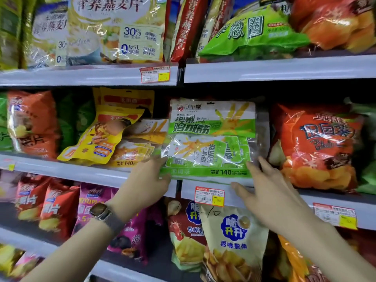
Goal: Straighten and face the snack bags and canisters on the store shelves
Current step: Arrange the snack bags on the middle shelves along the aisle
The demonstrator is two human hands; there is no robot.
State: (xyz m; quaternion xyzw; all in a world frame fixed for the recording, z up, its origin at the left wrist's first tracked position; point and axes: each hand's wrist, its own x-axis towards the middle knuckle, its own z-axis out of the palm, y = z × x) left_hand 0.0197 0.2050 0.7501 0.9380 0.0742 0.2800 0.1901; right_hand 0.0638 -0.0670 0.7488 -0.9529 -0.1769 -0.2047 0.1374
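A green and white snack bag (211, 137) stands upright at the front of the middle shelf (81, 171), facing me. My left hand (146, 180), with a watch on its wrist, grips the bag's lower left corner. Fingers spread, my right hand (264, 190) touches the bag's lower right corner and the shelf lip. Left of it, yellow bags (97, 139) lean crookedly over a flat orange-striped bag (138, 147).
Orange chip bags (317, 147) stand to the right and another orange chip bag (32, 123) stands at far left. Oat bags (114, 27) and a green bag (252, 35) fill the top shelf. Beige bags (234, 237) and red bags (57, 204) sit on the lower shelf. A price tag (209, 196) hangs on the lip.
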